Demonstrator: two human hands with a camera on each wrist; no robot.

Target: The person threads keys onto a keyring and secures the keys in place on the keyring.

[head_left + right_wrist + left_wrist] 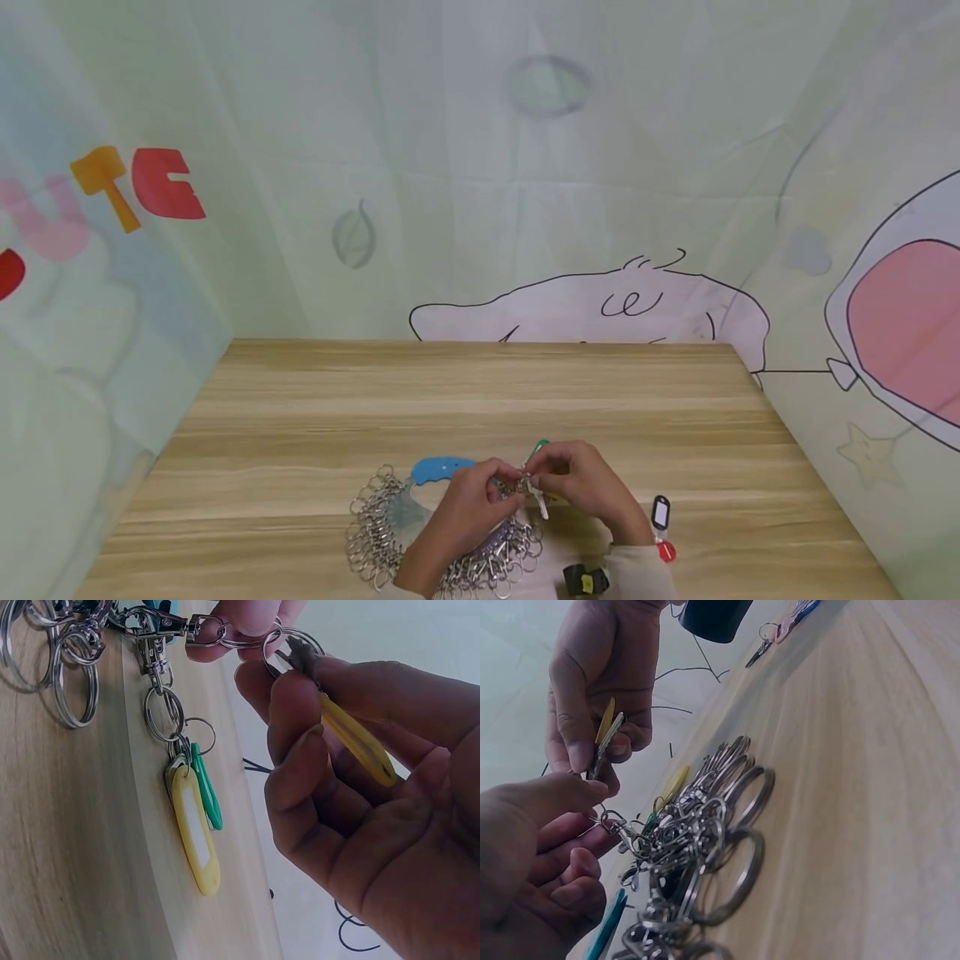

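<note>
My left hand (480, 498) pinches a split ring (238, 637) joined to a swivel clasp (180, 626) on a big bunch of metal rings and clasps (367, 537). Facing it, my right hand (588, 482) holds a silver key (538, 502) and a yellow key tag (358, 742) at a second ring that overlaps the first in the right wrist view. From a neighbouring clasp hang another yellow tag (196, 832) and a green tag (206, 787). A blue handle-like piece (441, 468) lies behind my left hand, with the bunch curving around it.
A black-framed tag (660, 512) and a red tag (667, 551) lie on the wooden table (337, 392) right of my right forearm. A black object with a yellow label (587, 580) is beside the right sleeve (640, 573). A printed curtain (450, 208) hangs behind the table.
</note>
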